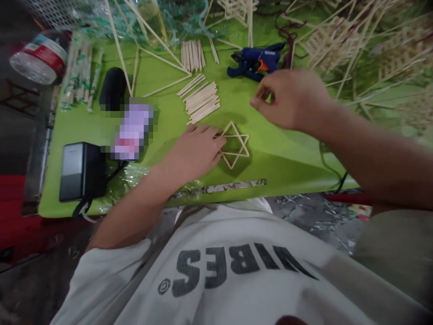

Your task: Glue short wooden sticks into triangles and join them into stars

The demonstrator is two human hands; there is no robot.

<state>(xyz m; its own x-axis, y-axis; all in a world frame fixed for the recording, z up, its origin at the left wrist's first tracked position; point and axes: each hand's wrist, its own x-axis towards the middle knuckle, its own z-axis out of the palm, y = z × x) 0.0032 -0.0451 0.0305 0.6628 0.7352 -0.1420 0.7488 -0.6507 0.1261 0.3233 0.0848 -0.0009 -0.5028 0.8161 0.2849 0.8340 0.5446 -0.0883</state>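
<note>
A six-pointed star of thin wooden sticks [244, 145] lies flat on the green table. My left hand [198, 151] rests at its left side, fingers bent over the left points, which they partly hide. To the upper right, my right hand [292, 99] is held above the table with thumb and fingers curled together in a ring; anything between the fingertips is too small to make out. Just beyond it lies a blue glue gun [260, 58] with an orange trigger. Short cut sticks [203, 101] are piled above my left hand, with a second bundle [192, 55] behind them.
On the left are a phone [131, 131], a black power bank [83, 171], a black cylinder [113, 88], wrapped sticks [79, 72] and a plastic bottle [40, 56]. Woven stick pieces [334, 43] crowd the back right. A patterned strip [233, 185] lies near the front edge.
</note>
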